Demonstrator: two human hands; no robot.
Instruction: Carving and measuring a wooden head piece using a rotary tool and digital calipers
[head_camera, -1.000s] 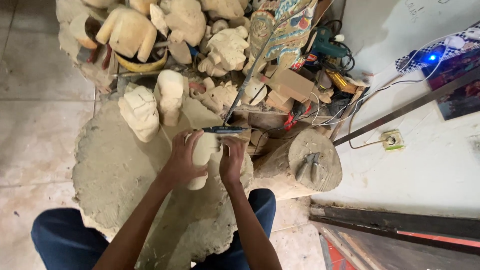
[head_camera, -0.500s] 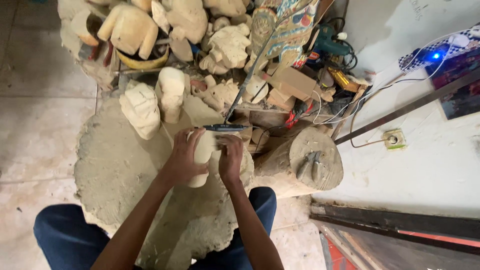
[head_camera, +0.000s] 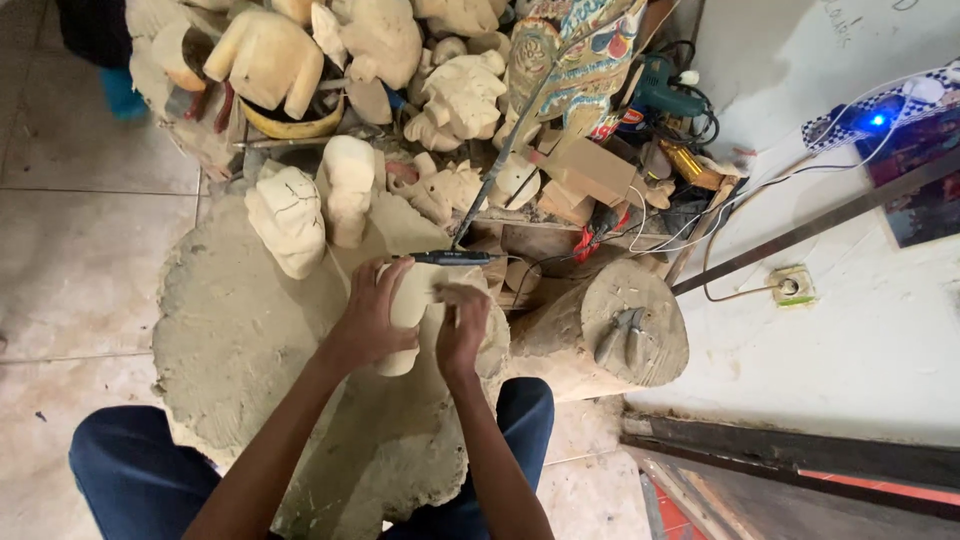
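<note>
My left hand (head_camera: 368, 318) grips a pale carved wood piece (head_camera: 412, 300) from its left side, holding it upright over a dusty sack cloth (head_camera: 240, 340) on my lap. My right hand (head_camera: 462, 325) presses against the right side of the same piece, fingers curled; whether it holds sandpaper or a small tool is hidden. A dark flat tool (head_camera: 455, 257) lies just beyond the piece, touching its top edge.
Several unfinished pale wood carvings (head_camera: 288, 215) stand ahead. A painted carved figure (head_camera: 575, 55), a power drill (head_camera: 670, 95) and cables lie at the back right. A log stump (head_camera: 610, 330) with pliers (head_camera: 622, 335) sits at my right. White wall with a socket (head_camera: 788, 286).
Both hands stay on the wood piece; the right hand has shifted slightly along its right side. The view has barely moved.
</note>
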